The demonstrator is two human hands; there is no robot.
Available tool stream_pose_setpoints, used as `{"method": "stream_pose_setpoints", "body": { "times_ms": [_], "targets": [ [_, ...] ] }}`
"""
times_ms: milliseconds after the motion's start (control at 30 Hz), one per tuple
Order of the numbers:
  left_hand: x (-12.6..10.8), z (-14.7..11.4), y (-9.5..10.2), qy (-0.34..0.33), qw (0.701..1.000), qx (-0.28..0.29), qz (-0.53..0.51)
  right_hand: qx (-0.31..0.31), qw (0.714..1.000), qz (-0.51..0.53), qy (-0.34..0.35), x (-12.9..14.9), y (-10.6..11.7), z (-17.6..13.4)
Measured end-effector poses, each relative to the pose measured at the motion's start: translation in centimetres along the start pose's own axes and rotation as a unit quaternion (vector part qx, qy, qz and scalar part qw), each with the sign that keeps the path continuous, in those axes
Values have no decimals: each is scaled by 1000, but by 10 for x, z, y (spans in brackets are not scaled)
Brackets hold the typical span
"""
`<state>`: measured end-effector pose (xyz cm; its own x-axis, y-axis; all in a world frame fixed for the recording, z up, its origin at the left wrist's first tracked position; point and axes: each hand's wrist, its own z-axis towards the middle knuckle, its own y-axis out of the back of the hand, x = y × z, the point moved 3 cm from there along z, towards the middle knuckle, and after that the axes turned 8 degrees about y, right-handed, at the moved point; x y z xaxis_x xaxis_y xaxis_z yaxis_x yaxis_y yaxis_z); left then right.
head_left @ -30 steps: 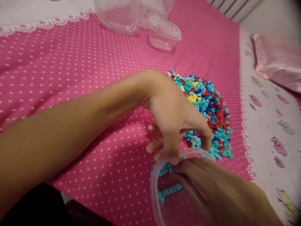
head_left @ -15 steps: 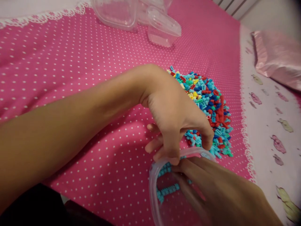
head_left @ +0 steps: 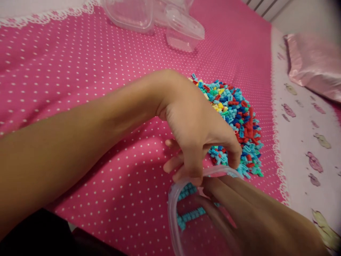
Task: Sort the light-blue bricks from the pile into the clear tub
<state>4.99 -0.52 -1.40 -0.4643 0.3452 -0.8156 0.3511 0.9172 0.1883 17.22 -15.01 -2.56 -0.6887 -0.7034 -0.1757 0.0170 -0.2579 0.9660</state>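
Note:
A clear plastic container stands at the lower middle, its near part cut off by the frame. My left hand arches over its far rim, the thumb and a finger closed on the edge and the other fingers apart outside. Inside the container lie light-blue toy building pieces, some joined in rows. My right hand reaches into it, fingers stretched and spread beside these pieces. Nothing shows between them, though the palm side is hidden. Beyond my left hand is a heap of small coloured toy pieces, blue, red, yellow and green.
Further clear plastic containers stand at the back on the pink dotted cloth. A shiny pink pouch lies at the far right, on a pale lace-edged patterned strip.
My right hand's fingers have spread apart inside the container, and more of the blue row shows. My left hand keeps its place on the rim.

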Motion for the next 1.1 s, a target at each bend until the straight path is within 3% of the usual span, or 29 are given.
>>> {"method": "stream_pose_setpoints", "body": {
  "times_ms": [167, 333, 700, 867, 1100],
  "targets": [
    [0, -1, 1, 4, 1000, -1, 12, 46, 997, 62, 32, -2, -1, 1],
    [0, -1, -1, 5, 1000, -1, 17, 79, 990, 119, 20, -1, -2, 0],
    [0, -1, -1, -1, 999, -7, 31, 41, 994, 89, 55, -3, -2, 8],
    [0, -2, -2, 7, 999, -17, 32, 2, 998, 63, 31, -5, 6, 13],
    [1, -1, -1, 2, 1000, -8, 24, 0, 995, 93, 27, -2, 8, 14]
  ]
}}
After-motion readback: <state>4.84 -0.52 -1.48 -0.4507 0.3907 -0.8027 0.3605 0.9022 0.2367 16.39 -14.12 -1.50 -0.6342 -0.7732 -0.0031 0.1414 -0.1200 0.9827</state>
